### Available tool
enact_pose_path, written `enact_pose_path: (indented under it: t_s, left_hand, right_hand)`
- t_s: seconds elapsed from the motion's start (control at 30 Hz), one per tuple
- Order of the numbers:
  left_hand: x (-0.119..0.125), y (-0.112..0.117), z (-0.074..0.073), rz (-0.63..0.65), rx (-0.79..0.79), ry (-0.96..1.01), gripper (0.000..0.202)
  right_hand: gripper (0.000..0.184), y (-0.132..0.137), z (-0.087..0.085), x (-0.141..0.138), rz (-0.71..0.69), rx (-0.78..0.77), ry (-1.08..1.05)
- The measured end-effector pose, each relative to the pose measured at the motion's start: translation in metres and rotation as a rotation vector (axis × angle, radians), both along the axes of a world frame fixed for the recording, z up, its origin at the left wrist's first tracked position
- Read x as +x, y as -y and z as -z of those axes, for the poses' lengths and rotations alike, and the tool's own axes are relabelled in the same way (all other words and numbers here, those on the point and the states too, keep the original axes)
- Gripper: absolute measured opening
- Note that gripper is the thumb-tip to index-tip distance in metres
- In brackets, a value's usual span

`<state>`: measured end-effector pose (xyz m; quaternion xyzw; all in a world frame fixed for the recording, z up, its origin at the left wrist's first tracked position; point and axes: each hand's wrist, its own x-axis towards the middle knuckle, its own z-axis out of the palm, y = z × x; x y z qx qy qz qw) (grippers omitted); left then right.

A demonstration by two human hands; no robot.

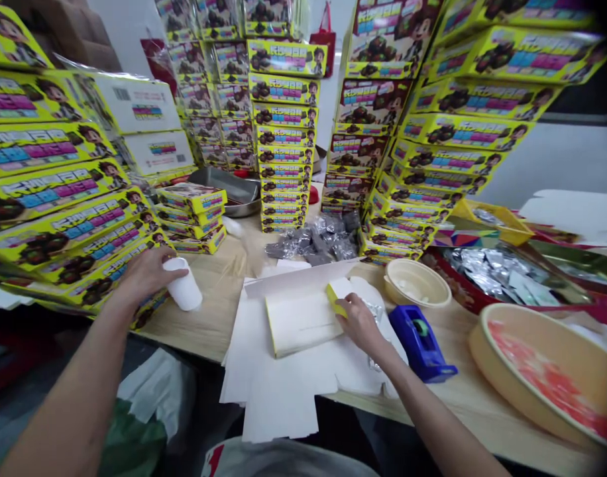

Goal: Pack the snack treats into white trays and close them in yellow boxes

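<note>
Left hand [144,277] grip closed round paper cup [184,286], 10 o'clock; right hand [360,324] grip unclear on yellow-edged carton [339,296]; bump could topple stacked boxes [69,218].

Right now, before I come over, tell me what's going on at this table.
One person works here bare-handed. Their left hand holds a white paper cup on the wooden table; their right hand rests on a yellow-edged white carton lying on flat white card sheets. A blue tape dispenser sits nearby, and stacks of yellow printed boxes rise behind.
</note>
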<state>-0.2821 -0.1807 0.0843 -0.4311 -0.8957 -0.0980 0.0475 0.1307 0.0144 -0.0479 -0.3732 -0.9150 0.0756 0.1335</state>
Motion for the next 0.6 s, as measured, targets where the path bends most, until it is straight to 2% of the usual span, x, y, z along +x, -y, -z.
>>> enact_pose_path:
  t_s: [0.07,0.13,0.17,0.23,0.33,0.43,0.5,0.6]
  left_hand:
    - [0.018,0.008,-0.005,-0.01,0.179,-0.166,0.049]
    - [0.05,0.016,-0.005,0.039,0.414,-0.343,0.049]
    - [0.069,0.019,-0.002,0.096,0.513,-0.37,0.049]
    - [0.112,0.021,0.012,0.265,0.6,-0.263,0.044]
    - [0.164,0.004,0.045,0.508,0.522,-0.021,0.035]
    - [0.184,-0.033,0.077,0.558,0.38,0.005,0.03]
    - [0.18,-0.058,0.092,0.521,0.273,0.0,0.029]
    - [0.169,-0.082,0.105,0.456,0.11,0.05,0.029]
  right_hand:
    - [0.032,-0.001,0.001,0.001,0.017,-0.109,0.031]
    - [0.034,0.003,0.0,-0.004,0.06,-0.144,0.049]
    - [0.032,0.007,0.0,-0.007,0.083,-0.141,0.05]
    - [0.026,0.015,-0.002,-0.012,0.071,-0.159,0.003]
    - [0.031,0.016,0.0,-0.006,-0.062,-0.277,-0.246]
    - [0.034,0.0,0.004,0.022,-0.03,-0.295,-0.44]
    - [0.027,-0.017,0.005,0.042,0.06,-0.193,-0.358]
    - [0.02,-0.041,0.007,0.058,0.104,-0.1,-0.05]
